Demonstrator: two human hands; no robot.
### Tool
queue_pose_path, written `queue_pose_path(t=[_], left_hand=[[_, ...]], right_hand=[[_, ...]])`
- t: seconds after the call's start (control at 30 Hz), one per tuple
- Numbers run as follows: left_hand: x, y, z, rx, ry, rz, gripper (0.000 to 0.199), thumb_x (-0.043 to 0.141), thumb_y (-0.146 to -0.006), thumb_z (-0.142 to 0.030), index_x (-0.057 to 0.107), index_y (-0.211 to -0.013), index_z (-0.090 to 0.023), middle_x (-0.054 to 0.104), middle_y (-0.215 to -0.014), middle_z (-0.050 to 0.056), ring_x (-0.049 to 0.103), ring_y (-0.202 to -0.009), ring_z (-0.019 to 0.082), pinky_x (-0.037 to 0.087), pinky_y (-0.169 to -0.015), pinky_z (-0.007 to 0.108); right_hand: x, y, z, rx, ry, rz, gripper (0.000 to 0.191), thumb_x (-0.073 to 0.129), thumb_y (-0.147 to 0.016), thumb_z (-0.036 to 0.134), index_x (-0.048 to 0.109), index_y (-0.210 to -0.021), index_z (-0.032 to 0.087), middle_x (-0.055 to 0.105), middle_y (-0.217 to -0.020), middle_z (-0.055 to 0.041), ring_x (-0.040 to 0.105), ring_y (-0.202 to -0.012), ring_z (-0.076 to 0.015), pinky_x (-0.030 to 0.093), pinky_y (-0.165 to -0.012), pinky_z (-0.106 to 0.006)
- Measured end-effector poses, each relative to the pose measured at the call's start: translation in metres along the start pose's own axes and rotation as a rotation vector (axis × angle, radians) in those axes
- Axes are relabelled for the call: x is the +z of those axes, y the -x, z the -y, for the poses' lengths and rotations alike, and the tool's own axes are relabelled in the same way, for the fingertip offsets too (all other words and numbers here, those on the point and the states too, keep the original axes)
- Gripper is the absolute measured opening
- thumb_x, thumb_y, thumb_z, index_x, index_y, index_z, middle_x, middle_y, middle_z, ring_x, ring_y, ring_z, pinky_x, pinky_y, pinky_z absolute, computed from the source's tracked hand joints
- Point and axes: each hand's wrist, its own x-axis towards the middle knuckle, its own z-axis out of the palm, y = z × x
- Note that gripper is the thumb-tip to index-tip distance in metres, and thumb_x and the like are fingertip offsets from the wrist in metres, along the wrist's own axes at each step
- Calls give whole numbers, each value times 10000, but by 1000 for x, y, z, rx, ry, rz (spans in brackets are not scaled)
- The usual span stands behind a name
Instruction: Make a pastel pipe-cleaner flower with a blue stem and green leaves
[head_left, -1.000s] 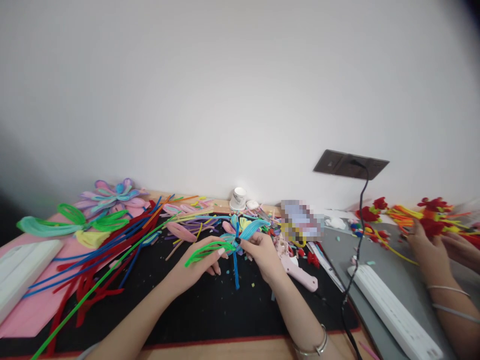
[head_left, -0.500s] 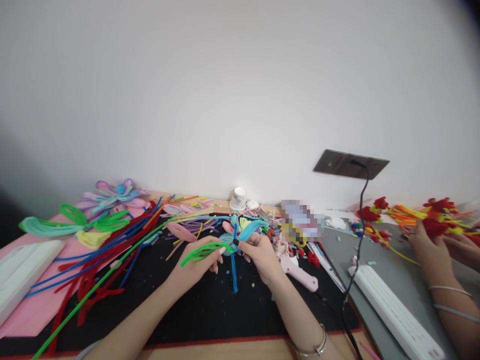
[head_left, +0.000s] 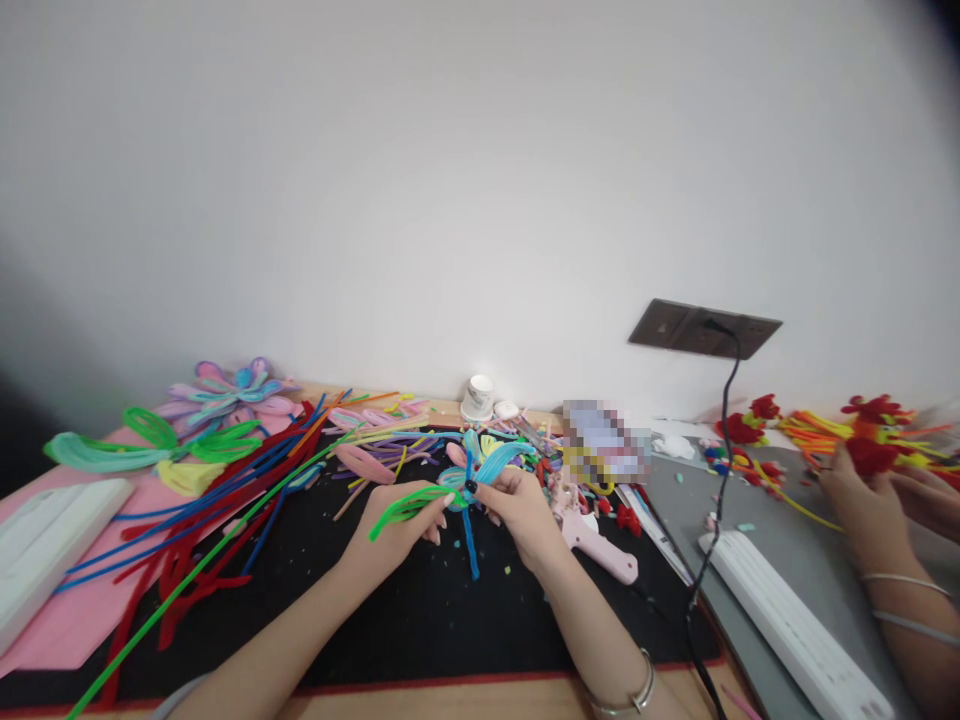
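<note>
Over the black mat, my left hand (head_left: 397, 525) pinches a green pipe-cleaner loop (head_left: 405, 508) between thumb and fingers. My right hand (head_left: 521, 512) is closed on a light-blue pipe-cleaner flower (head_left: 499, 462), whose looped petals fan out above the fingers. The fingertips of both hands nearly meet at the flower's middle, where the green loop touches it. Below that point hangs a darker blue pipe-cleaner stem (head_left: 470, 545). My fingers partly hide the join.
A pink glue gun (head_left: 602, 550) lies right of my right hand. Pipe cleaners (head_left: 247, 500) spread leftward, near a green-leaved piece (head_left: 150, 440) and a pastel flower (head_left: 232, 395). A paper cup (head_left: 478, 398) stands behind. Rightward are a white power strip (head_left: 791, 625) and another person's hand (head_left: 862, 505) holding red pieces.
The green loop's free end has tipped slightly down and right with my left hand. My right hand stays almost still on the blue flower.
</note>
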Motion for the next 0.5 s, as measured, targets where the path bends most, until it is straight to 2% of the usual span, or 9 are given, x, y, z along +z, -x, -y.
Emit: queue_pose_path(t=[0.13,0.3,0.5], left_hand=[[0,0,-2,43,-66,-16,295,520,-826,-325,611,-591,-172,609,-477,-5,586,-469,129,442,-509,222],[1,0,-2,69,-112,-40,300,512,-833,-325,605,-593,-171,617,-494,-1,596,-472,130,443,-516,225],[0,0,-3,101,-147,-50,295,504,-839,-319,609,-606,-171,615,-490,-9,595,-466,121,441,-512,215]], right_hand=[[1,0,1,-7,-9,-11,258,677,-674,319,538,-530,155,441,-429,62,343,-390,-66,232,-412,-212],[3,1,4,2,-63,-36,190,692,-643,288,601,-548,151,582,-522,14,486,-476,-104,374,-494,-231],[5,1,5,-1,-126,-4,126,696,-641,273,663,-666,154,635,-623,-16,569,-580,-141,436,-535,-239]])
